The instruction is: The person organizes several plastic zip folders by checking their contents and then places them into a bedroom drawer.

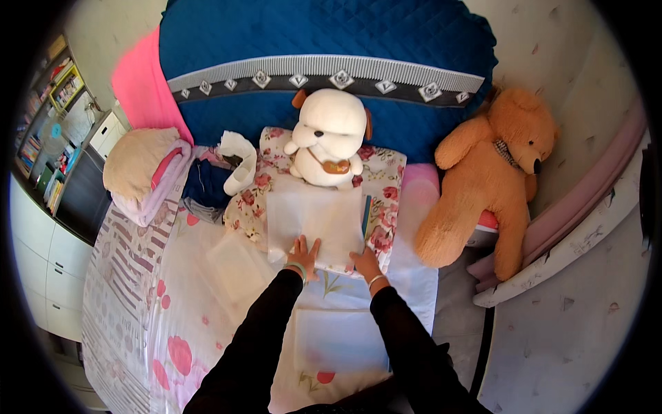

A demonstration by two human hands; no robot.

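Observation:
A translucent plastic sheet (pixel 315 212), perhaps a book cover, lies over the floral pillow (pixel 390 215). My left hand (pixel 304 257) rests on its lower edge with fingers spread. At its lower right corner is my right hand (pixel 368 265), thumb and forefinger against the edge; whether they pinch it I cannot tell. A thin teal and yellow edge (pixel 367 216), perhaps of a book, shows beside the sheet. Nearer to me, between my forearms, lies a second translucent sheet or cover (pixel 336 339). Left of my left hand is a paler translucent sheet (pixel 238 269).
A white plush dog (pixel 331 139) sits on the pillow against the blue headboard (pixel 310 31). An orange teddy bear (pixel 465 191) leans at the right. Folded blankets (pixel 142 171), dark blue clothing (pixel 207 181) and a white paper roll (pixel 242 178) lie at the left.

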